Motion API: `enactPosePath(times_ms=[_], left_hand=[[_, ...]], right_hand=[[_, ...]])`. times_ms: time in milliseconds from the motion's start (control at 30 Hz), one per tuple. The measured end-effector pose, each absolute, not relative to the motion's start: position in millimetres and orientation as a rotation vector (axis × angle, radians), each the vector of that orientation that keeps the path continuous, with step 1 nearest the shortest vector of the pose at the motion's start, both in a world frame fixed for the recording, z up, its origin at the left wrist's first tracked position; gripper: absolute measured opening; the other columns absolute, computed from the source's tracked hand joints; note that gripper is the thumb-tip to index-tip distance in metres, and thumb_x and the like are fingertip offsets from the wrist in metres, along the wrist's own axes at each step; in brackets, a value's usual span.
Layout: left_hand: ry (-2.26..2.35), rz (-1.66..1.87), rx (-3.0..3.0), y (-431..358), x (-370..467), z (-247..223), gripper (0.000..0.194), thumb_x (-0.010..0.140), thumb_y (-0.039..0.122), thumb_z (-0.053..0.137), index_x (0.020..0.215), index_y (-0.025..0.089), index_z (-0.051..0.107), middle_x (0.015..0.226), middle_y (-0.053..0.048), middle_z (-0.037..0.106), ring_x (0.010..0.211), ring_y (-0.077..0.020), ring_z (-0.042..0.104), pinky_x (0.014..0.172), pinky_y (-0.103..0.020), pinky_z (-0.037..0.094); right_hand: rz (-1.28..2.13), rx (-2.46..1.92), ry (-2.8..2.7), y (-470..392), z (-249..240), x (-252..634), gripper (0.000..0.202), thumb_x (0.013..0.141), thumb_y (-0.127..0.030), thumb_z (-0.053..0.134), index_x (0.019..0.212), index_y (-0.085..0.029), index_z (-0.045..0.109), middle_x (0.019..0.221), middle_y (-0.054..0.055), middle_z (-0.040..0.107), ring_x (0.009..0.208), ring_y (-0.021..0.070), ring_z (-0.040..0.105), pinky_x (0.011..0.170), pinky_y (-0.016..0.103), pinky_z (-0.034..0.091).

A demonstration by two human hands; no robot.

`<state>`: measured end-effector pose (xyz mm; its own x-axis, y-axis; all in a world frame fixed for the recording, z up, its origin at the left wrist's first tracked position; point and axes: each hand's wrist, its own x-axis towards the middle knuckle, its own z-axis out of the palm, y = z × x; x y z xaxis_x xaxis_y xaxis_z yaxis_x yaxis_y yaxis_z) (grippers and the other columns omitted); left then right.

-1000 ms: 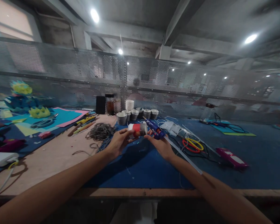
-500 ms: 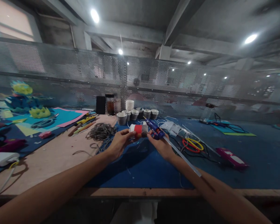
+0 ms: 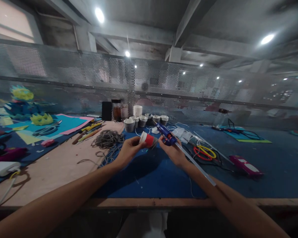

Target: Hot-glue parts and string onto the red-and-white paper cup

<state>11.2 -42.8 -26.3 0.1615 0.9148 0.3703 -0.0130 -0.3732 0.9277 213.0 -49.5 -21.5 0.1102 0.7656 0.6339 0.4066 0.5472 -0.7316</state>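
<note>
My left hand (image 3: 129, 150) grips a small red and white paper cup (image 3: 147, 138) by its rim end, tilted on its side. Grey cord is wound around the cup's far end, on the right. In my right hand (image 3: 173, 152) is a blue hot glue gun (image 3: 166, 134), its nozzle pointing up and left, apart from the cup. A long clear glue stick (image 3: 197, 165) juts from the gun's back over my right forearm. Left of the cup lies a tangled heap of grey cord (image 3: 108, 138).
Several grey-wrapped cups (image 3: 129, 125) stand at the back beside a stack of white cups (image 3: 137, 111) and a brown jar (image 3: 117, 110). Red and yellow cable loops (image 3: 205, 153) and a purple device (image 3: 246, 166) lie right. Scissors (image 3: 46, 129) rest on coloured paper at left.
The cup has turned in my left hand, its corded end now tipping down and right. My right hand and the glue gun have moved slightly right, away from the cup.
</note>
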Motion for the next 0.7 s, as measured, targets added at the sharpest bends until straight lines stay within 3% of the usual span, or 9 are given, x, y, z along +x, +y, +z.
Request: enactPosePath(times_ms=[167, 367, 700], left_hand=[[0.986, 1.36, 1.721, -43.5, 12.2, -29.7, 0.028, 0.077, 0.042, 0.076, 0.085, 0.015, 0.074, 0.076, -0.002, 0.071, 0.071, -0.0192, 0.061, 0.065, -0.026, 0.044], [1.096, 1.453, 1.865, -44.9, 10.6, -28.9, 0.019, 0.076, 0.035, 0.074, 0.084, 0.017, 0.074, 0.078, -0.001, 0.07, 0.075, -0.02, 0.06, 0.07, -0.025, 0.043], [1.077, 1.535, 1.916, -46.2, 8.7, -21.3, 0.015, 0.079, 0.032, 0.07, 0.082, 0.017, 0.071, 0.074, 0.0, 0.065, 0.074, -0.019, 0.058, 0.07, -0.025, 0.042]], right_hand=[[0.387, -0.994, -1.55, -50.6, -22.6, 214.0, 0.02, 0.083, -0.04, 0.065, 0.082, -0.02, 0.062, 0.077, 0.001, 0.063, 0.067, 0.0162, 0.057, 0.066, 0.029, 0.049], [0.402, -0.93, -1.595, -54.9, -19.5, 215.9, 0.015, 0.083, -0.036, 0.063, 0.081, -0.021, 0.06, 0.073, -0.002, 0.059, 0.067, 0.0153, 0.055, 0.065, 0.028, 0.047], [0.739, -0.968, -1.543, -48.4, -16.8, 213.0, 0.015, 0.079, -0.036, 0.065, 0.081, -0.022, 0.063, 0.078, 0.004, 0.073, 0.08, 0.0233, 0.073, 0.081, 0.037, 0.055]])
